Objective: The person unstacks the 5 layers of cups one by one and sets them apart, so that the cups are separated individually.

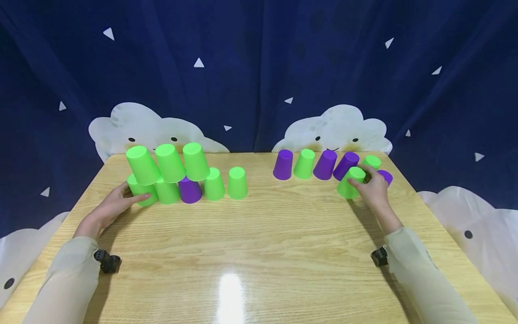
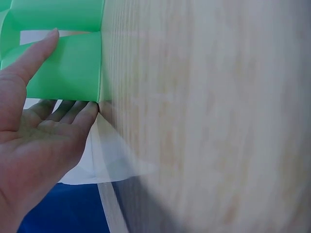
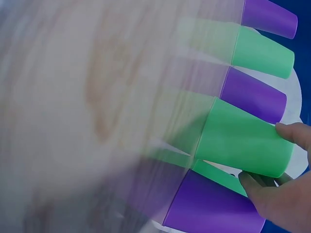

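Note:
On the left, a bottom row of upside-down cups runs green, green, purple, green, green. Three more green cups (image 1: 170,163) stand on top of that row. My left hand (image 1: 112,208) grips the leftmost bottom green cup (image 2: 68,68), thumb on one side and fingers on the other. Far to the right, my right hand (image 1: 374,190) holds another green cup (image 3: 243,138) near its narrow end, thumb opposite fingers. Just beside that hand, a purple cup (image 3: 209,201) stands upside down, and a further green cup (image 1: 371,161) is partly hidden behind the fingers.
Along the back right edge stand a purple cup (image 1: 283,164), a green cup (image 1: 304,164) and two more purple cups (image 1: 325,165). The wooden table (image 1: 259,243) stretches toward me. Behind it hangs a dark blue curtain (image 1: 251,76) with white cloud shapes.

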Action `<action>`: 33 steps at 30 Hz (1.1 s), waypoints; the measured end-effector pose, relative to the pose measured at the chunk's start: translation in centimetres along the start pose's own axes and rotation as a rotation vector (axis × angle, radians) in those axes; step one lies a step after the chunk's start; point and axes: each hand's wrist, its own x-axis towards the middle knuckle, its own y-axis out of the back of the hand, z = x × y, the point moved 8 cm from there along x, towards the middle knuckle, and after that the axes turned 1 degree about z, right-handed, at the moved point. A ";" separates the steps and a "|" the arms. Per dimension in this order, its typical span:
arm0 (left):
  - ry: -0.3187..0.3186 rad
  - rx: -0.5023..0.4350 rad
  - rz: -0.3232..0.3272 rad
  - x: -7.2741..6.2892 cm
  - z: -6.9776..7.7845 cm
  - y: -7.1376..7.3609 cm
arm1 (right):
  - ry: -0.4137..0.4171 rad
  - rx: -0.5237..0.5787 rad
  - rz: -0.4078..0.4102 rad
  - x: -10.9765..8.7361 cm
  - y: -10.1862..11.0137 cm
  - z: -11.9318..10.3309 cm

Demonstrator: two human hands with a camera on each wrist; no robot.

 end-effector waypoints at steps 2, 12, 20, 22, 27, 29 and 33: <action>-0.002 -0.001 0.000 0.0 0.0 -0.1 | 0.001 -0.004 0.006 0.0 0.0 0.1; -0.001 -0.012 -0.002 0.0 -0.2 -0.3 | 0.062 0.023 0.037 -0.1 0.7 -0.6; -0.006 -0.013 -0.002 0.1 -0.1 -0.1 | 0.159 0.087 0.068 0.5 1.6 -4.4; -0.009 -0.013 -0.004 0.1 -0.1 -0.1 | 0.165 0.137 0.047 0.5 1.3 -5.6; -0.010 -0.008 -0.006 0.0 -0.1 -0.2 | 0.224 0.273 -0.009 0.5 -1.0 -9.5; -0.013 -0.011 -0.006 0.0 -0.1 -0.1 | 0.259 0.330 -0.039 0.4 -2.4 -11.5; -0.017 -0.015 -0.009 0.0 0.0 -0.1 | 0.291 0.464 -0.124 0.0 -6.1 -15.4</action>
